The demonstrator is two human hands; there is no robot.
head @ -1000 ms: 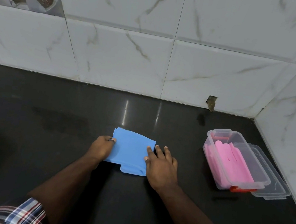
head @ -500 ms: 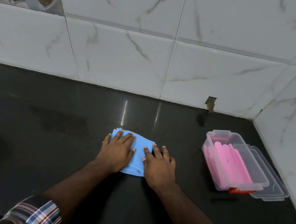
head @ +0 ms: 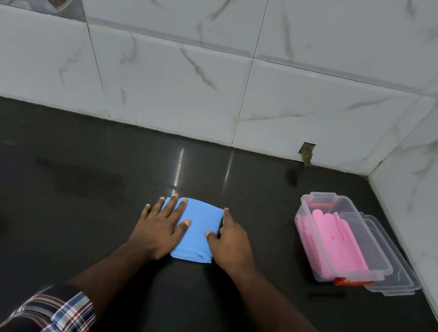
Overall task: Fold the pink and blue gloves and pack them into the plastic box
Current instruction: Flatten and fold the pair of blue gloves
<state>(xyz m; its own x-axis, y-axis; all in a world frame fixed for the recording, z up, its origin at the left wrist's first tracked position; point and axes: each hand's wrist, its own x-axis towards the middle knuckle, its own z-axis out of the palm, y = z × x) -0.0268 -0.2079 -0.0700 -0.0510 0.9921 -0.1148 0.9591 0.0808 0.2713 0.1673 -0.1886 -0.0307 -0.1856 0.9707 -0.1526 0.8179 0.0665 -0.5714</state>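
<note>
A: Item one, nearest: checked sleeves (head: 62, 309); then the left hand (head: 158, 230), fingers spread flat, pressing the left part of the folded blue gloves (head: 198, 228); the right hand (head: 233, 241) lies against the bundle's right edge, thumb on top, forefinger straight along the side, other fingers hidden.

B: Location of the bundle?

A: Centre of the counter (head: 68, 201), well apart from the plastic box (head: 342, 237); the box stands to the right, open, the pink gloves (head: 333, 242) already inside; its clear lid (head: 393, 272) lies just beside it, on the far side.

B: Risks?

A: My judgement only: the fold is held by pressure alone, so it may spring open when lifted; pink fills much of the box, so a loosened bundle could catch on the rim or stop the lid seating.

B: Surface, room?

A: Dark polished stone, reflective, faint smears to the left; behind it white marbled wall tiles (head: 250, 92) meeting in a corner at right; a chipped hole (head: 307, 151) low in the tiles; one decorative picture tile at upper left.
</note>
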